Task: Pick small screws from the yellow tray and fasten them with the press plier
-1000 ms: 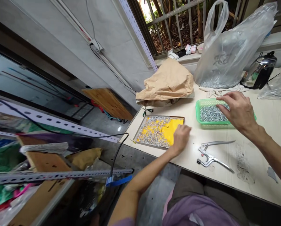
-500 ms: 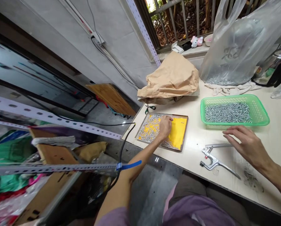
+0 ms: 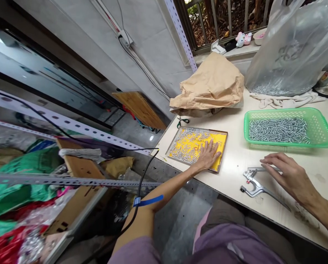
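Observation:
My left hand (image 3: 208, 157) lies flat with its fingers spread over the right part of a shallow tray (image 3: 223, 154) with a yellow bottom. Small silvery metal pins (image 3: 184, 146) are scattered over the tray's left and middle parts. My right hand (image 3: 288, 176) hovers above the table with fingers slightly bent and apart, nothing visible in them. Close to its fingertips lie silver hand pliers (image 3: 255, 187) with a spring, handle pointing toward the front edge. Beyond that hand stands a green plastic basket (image 3: 320, 128) holding many similar metal pieces (image 3: 279, 131).
A crumpled brown paper bag (image 3: 210, 86) stands behind the tray, with green-handled scissors (image 3: 182, 121) beside it. A large clear plastic bag (image 3: 287, 55) and a white cloth (image 3: 287, 99) are at the back. A black cable (image 3: 143, 172) hangs near my left arm.
My left hand has gone from bent fingers among the pins to lying flat and spread farther right on the tray. The view has shifted slightly. My right hand stays near the pliers.

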Available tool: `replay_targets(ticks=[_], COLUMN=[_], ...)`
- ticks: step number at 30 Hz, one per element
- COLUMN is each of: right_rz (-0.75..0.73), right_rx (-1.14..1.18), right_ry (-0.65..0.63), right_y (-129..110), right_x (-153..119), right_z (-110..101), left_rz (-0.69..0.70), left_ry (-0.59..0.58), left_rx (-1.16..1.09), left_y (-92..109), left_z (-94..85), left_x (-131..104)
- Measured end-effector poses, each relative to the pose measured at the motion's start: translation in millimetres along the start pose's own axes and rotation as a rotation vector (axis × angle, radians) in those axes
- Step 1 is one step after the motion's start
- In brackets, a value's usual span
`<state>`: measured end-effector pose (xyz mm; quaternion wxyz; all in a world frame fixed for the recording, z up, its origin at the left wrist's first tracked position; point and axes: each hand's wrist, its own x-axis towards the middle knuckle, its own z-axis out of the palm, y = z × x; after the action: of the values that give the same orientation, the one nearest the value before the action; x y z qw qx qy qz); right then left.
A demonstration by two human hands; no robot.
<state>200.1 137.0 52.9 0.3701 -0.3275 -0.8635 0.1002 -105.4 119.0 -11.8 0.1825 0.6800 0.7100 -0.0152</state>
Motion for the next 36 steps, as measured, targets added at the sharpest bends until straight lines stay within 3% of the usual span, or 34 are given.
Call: replay_targets(ticks=[3,6,10,12,19,24,29,32,36], right_rz=[0.018,0.026,0.015,0.027,0.112,0.111,0.080,0.105,0.227], right_rx=[0.011,0.007,0.010,0.022,0.060,0.052,0.097,0.198,0.376], right_ry=[0.010,0.018,0.022,0.017,-0.028,-0.040,-0.043,-0.073,-0.144], right_y=[-1.1,0.2,-0.6,-3.6,-8.5,-8.4,-14.3,-17.0,-21.4], right_x=[-6.6,-15.2,-21.3,-21.9,-25.7,-31.9,-24.2,-1.4,43.9], right_z=[-5.5,-9.3,-10.3,-10.7,-10.3,-8.3,-7.6,9.6,61.7], left_rz=[0.097,0.069,0.028,0.067,0.281,0.237,0.144,0.006,-0.098], left_ry=[0.007,0.124,0.348,0.397,0.295,0.263,0.288,0.278,0.155], left_rx=[0.075,0.136,0.114,0.074,-0.040,-0.093,-0.192,-0.502,-0.977], left_y=[-4.0,-18.6,-36.6,-40.3,-22.0,-5.1,-1.5,-2.9,-3.5], left_z=[-0.4,-6.8,-23.0,-30.4,-31.5,-24.2,-26.9,-30.6,-34.4], left_x=[-16.0,-25.6,-12.9,0.6,33.0,41.2,40.6,34.7,20.9])
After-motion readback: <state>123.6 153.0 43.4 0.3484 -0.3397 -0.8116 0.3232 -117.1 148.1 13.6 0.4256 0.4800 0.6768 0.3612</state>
